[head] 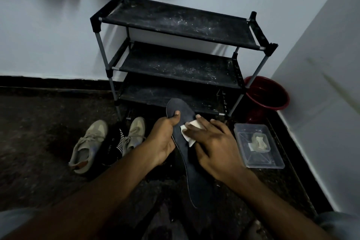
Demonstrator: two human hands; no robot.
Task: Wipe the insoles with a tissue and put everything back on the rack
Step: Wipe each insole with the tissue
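The left grip (161, 140) is clenched round a dark insole (182, 108), thumb on top near its far, toe end. The insole runs from there back toward the person, heel end nearest, held above the floor (39, 122). The right grip (212, 146) lies released on it, fingers spread and fairly flat, pressing a white tissue (188, 138) against the insole's upper face (only the tissue's corners peek out from under the fingers).

Beyond the hands, a black three-shelf rack (175, 19) stands against the far wall, its shelves flecked with pale dust. On the floor to the left lie two tan shoes (88, 146), with striped socks (115, 142) between them. A red bucket (266, 93) sits just right of the rack in the corner. Nearer, on the right, is a clear box (272, 160) holding something small and pale that I cannot make out.
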